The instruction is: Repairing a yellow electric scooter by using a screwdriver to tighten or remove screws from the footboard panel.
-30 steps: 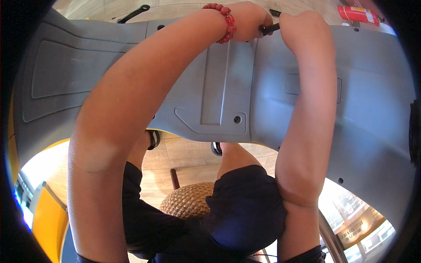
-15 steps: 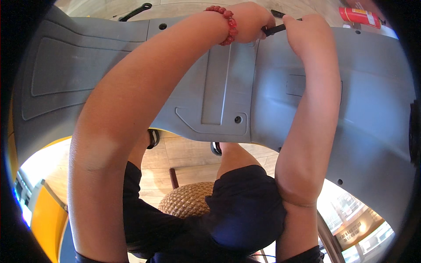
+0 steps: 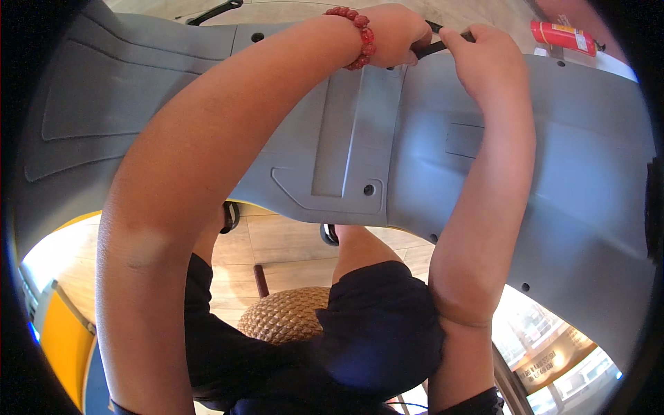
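Note:
At the far edge of a large grey moulded panel (image 3: 429, 152), both my arms are stretched out to a slim black bar-like piece (image 3: 430, 49). My left hand (image 3: 398, 38), with a red bead bracelet (image 3: 364, 40) on the wrist, is closed at the bar's left end. My right hand (image 3: 484, 55) has its fingers closed on the right end. Only a short length of the bar shows between the hands, so its exact kind cannot be made out. The left fingertips are partly hidden behind the hand.
Another black handle-like part (image 3: 216, 12) sticks up at the panel's far left edge. A red fire extinguisher (image 3: 564, 37) lies beyond the far right edge. Below me are a woven stool (image 3: 283, 315) and wooden flooring (image 3: 277, 238). Something yellow (image 3: 66, 339) stands at lower left.
My right fingers have shifted slightly on the black piece, and its visible part sits at a slightly different angle. The whole view has moved a little.

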The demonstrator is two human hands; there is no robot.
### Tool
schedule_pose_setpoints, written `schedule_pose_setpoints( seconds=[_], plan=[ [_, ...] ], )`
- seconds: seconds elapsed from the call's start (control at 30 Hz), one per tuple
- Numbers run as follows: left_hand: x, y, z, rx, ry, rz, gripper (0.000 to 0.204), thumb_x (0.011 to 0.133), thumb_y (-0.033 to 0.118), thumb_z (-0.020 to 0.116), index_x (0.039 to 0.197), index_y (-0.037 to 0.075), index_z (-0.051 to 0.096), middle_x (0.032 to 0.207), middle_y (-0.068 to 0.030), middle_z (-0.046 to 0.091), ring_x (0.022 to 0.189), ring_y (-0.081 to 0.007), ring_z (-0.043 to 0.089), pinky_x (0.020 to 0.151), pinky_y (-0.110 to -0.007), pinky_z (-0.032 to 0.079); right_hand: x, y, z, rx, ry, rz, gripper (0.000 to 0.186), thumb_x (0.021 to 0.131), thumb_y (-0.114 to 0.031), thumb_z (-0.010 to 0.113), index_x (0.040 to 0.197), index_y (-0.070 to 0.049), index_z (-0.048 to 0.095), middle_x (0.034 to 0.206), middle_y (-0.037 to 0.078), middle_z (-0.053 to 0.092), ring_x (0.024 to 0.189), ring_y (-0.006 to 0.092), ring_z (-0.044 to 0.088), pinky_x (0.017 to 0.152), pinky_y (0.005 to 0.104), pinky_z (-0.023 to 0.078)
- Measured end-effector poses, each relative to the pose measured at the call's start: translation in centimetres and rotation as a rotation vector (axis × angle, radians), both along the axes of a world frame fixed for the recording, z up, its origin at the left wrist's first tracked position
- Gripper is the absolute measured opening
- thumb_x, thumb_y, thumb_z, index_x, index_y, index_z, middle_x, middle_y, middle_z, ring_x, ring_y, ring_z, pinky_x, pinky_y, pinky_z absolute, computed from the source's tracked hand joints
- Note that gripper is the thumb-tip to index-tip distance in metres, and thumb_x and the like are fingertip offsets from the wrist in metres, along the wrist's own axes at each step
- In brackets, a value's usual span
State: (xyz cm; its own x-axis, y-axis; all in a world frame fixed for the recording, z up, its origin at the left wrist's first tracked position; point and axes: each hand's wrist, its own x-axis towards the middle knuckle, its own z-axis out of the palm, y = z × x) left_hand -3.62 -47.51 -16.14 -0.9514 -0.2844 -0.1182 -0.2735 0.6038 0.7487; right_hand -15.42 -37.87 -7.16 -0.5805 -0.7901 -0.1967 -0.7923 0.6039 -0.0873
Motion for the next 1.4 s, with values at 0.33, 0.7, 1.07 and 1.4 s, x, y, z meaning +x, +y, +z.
schedule_pose_setpoints(
  seconds=[0.33,0.7,1.07,1.4],
  plan=[
    [-0.1,0.3,0.2,-0.004,0.007,0.029,0.021,0.083,0.009,0.071,0.103,0.006,0.077,0.098,-0.0206,0.075,0.097,-0.0367,0.072,0.087,-0.043,0.056,-0.4,0.2,-0.1,0.008,-0.016,-0.065,0.051,0.092,-0.044,0.067,0.078,0.005,0.063,0.071,0.017,0.064,0.067,0.0276,0.061,0.065,0.0432,0.048],
    [-0.3,0.2,0.3,-0.062,-0.018,-0.008,0.021,0.084,0.008,0.07,0.104,0.005,0.076,0.098,-0.0219,0.074,0.098,-0.0381,0.071,0.088,-0.044,0.055,0.0,0.1,-0.1,-0.019,-0.068,-0.129,0.049,0.091,-0.043,0.069,0.078,0.004,0.065,0.069,0.014,0.064,0.065,0.0255,0.06,0.065,0.0421,0.048],
    [0.1,0.3,0.5,-0.015,-0.024,0.041,0.02,0.084,0.01,0.07,0.103,0.005,0.076,0.099,-0.022,0.074,0.099,-0.038,0.071,0.088,-0.044,0.055,-0.6,0.2,0.1,-0.049,-0.157,-0.044,0.047,0.091,-0.043,0.067,0.082,0.003,0.069,0.071,0.018,0.065,0.068,0.0286,0.062,0.068,0.0432,0.05],
    [-0.8,0.0,1.4,-0.014,-0.156,-0.039,0.02,0.087,0.009,0.062,0.101,0.004,0.075,0.097,-0.0227,0.074,0.094,-0.0384,0.072,0.084,-0.045,0.056,-3.8,-0.8,-2.7,0.202,0.42,0.416,0.045,0.092,-0.042,0.059,0.091,0.002,0.07,0.078,0.019,0.067,0.078,0.0357,0.067,0.075,0.0464,0.052]
  ],
)
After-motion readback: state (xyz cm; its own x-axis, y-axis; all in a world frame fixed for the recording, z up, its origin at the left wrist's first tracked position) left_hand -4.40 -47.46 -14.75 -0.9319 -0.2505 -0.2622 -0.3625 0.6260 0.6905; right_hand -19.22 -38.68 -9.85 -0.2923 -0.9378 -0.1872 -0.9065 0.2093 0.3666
